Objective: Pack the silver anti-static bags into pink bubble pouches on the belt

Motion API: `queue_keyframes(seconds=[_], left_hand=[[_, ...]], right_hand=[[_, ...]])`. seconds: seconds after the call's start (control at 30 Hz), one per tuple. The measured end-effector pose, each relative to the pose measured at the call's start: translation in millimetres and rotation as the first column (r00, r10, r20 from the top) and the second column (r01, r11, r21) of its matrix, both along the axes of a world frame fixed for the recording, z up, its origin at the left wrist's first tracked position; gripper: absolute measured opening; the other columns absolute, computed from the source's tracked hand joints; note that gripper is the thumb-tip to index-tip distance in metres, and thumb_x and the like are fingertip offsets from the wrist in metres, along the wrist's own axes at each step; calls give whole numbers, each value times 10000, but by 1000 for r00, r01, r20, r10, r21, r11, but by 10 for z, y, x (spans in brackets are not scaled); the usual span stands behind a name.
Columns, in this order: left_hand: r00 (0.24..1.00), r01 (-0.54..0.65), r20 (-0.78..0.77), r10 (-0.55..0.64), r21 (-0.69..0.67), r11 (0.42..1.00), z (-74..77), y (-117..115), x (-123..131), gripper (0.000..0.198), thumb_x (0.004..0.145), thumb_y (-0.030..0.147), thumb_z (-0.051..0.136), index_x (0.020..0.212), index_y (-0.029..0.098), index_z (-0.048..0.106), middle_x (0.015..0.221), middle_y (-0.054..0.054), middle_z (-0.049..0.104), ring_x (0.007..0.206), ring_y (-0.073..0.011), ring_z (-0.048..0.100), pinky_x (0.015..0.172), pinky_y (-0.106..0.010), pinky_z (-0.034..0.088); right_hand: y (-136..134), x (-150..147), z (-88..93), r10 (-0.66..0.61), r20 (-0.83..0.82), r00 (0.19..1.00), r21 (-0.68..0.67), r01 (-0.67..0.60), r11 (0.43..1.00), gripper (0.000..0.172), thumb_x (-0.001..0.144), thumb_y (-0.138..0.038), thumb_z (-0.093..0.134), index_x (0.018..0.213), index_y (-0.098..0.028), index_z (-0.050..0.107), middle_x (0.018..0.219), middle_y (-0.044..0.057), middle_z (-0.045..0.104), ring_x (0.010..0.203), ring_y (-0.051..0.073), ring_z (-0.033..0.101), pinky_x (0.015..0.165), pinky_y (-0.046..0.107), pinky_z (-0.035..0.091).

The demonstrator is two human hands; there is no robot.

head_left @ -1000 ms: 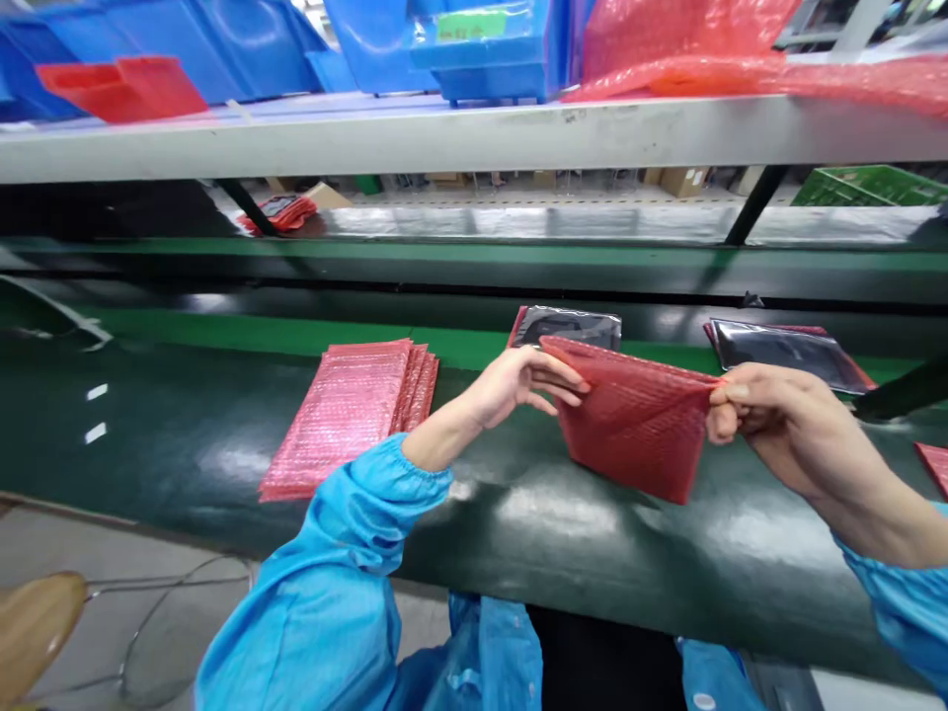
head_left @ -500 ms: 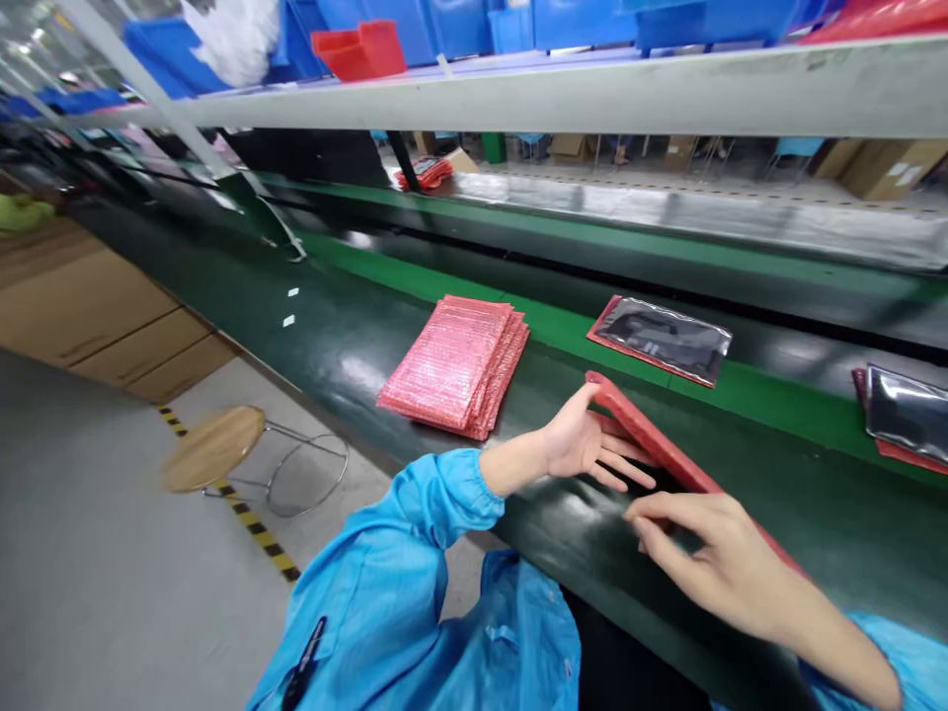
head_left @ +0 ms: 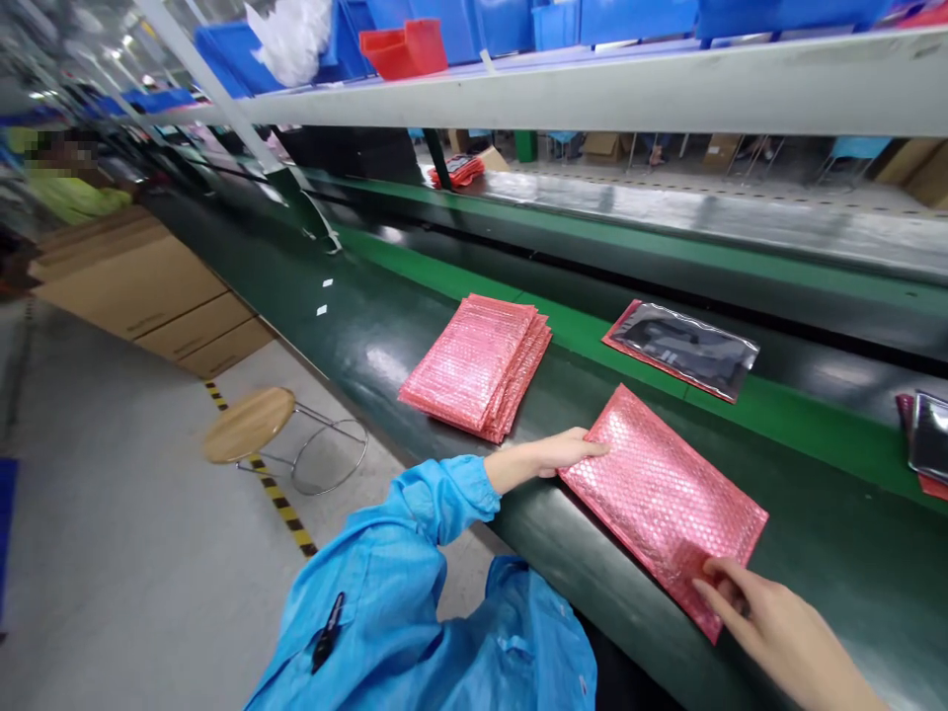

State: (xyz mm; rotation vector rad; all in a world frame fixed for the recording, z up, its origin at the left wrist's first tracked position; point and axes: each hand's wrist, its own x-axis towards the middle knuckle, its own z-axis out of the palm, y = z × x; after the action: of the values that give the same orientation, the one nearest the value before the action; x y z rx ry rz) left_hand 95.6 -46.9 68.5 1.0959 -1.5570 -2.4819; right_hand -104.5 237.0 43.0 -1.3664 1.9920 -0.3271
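Observation:
A pink bubble-wrap envelope [head_left: 659, 484] lies face up in front of me, slanting over the dark green belt. My left hand [head_left: 570, 452] grips its left edge, thumb on top and the other fingers underneath. Over the envelope's lower right end is my right hand [head_left: 733, 602], fingers loosely curled, thumb and index finger slightly apart with nothing visible between them. To the left of the envelope rests a stack of similar pink bubble envelopes [head_left: 474, 365]. Behind it, a black item in clear wrap [head_left: 677, 346] sits on a pink envelope.
Another dark wrapped item [head_left: 929, 434] lies on pink material at the right edge. Overhead runs a white shelf [head_left: 592, 94] with blue bins [head_left: 622, 20] and a red bin [head_left: 406, 49]. A wooden stool [head_left: 252, 425] and cardboard boxes [head_left: 163, 286] stand left, with a person beyond.
The pink envelope has gone from standing edge-on to lying with its broad face up. My left hand has closed on its left edge; my right hand has moved down and right.

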Motion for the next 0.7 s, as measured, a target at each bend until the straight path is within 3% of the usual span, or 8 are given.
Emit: queue_keyframes(seconds=[0.1, 0.2, 0.27, 0.37, 0.43, 0.5, 0.6, 0.7], left_hand=[[989, -117, -91, 112, -55, 992, 135, -106, 73, 420, 654, 460, 913, 811, 115, 732, 783, -48, 734, 677, -158, 630, 668, -262, 479], [924, -351, -197, 327, -101, 931, 381, -309, 293, 352, 710, 408, 900, 804, 117, 726, 737, -47, 726, 657, -163, 644, 667, -259, 502], [789, -580, -292, 540, -64, 812, 536, -449, 476, 255, 784, 326, 850, 837, 113, 721, 758, -62, 737, 681, -185, 681, 722, -284, 544], [422, -863, -395, 816, 101, 495, 670, -616, 722, 83, 896, 190, 704, 885, 108, 704, 816, -86, 752, 771, -221, 733, 846, -341, 581], [167, -945, -396, 903, 197, 262, 684, -694, 851, 105, 944, 136, 607, 872, 119, 682, 803, -76, 745, 805, -212, 741, 895, -337, 580], [-1, -966, -368, 930, 240, 94, 650, -744, 953, 163, 974, 114, 540, 874, 134, 668, 797, -59, 739, 810, -186, 736, 914, -309, 575], [-88, -972, -318, 944, 234, -12, 549, -753, 1056, 180, 979, 86, 499, 945, 140, 668, 857, -52, 745, 801, -159, 721, 918, -291, 575], [-58, -978, -278, 959, 209, 1, 445, -683, 1119, 189, 952, 62, 500, 997, 130, 671, 899, -64, 751, 802, -153, 718, 909, -286, 581]], right_hand=[[59, -268, -8, -172, -93, 981, -79, 165, 983, 613, 884, -777, 364, 1038, -263, 660, 956, 70, 751, 864, 289, 735, 715, 385, 556], [114, -497, -146, -320, -209, 924, -272, 260, 927, 672, 858, -813, 370, 1098, -246, 638, 1131, 120, 730, 980, 335, 721, 799, 449, 575], [146, -577, -301, -361, -272, 892, -390, 240, 889, 684, 890, -788, 350, 1174, -220, 605, 1234, 155, 687, 1084, 366, 687, 903, 508, 560], [162, -588, -540, -352, -383, 854, -508, 124, 852, 696, 931, -727, 302, 1221, -161, 584, 1306, 225, 624, 1212, 427, 612, 1013, 586, 503], [149, -550, -646, -340, -445, 829, -547, 49, 836, 682, 951, -672, 275, 1224, -130, 588, 1325, 256, 594, 1263, 452, 573, 1039, 607, 482], [125, -504, -690, -347, -471, 811, -569, 21, 822, 657, 966, -625, 275, 1233, -113, 589, 1350, 268, 570, 1313, 457, 537, 1062, 607, 471], [87, -448, -670, -383, -470, 795, -586, 43, 809, 653, 979, -602, 281, 1241, -92, 594, 1385, 280, 540, 1337, 463, 514, 1082, 603, 462], [36, -429, -628, -421, -454, 785, -589, 90, 803, 688, 987, -612, 269, 1239, -66, 603, 1397, 295, 526, 1325, 474, 515, 1090, 604, 451]])
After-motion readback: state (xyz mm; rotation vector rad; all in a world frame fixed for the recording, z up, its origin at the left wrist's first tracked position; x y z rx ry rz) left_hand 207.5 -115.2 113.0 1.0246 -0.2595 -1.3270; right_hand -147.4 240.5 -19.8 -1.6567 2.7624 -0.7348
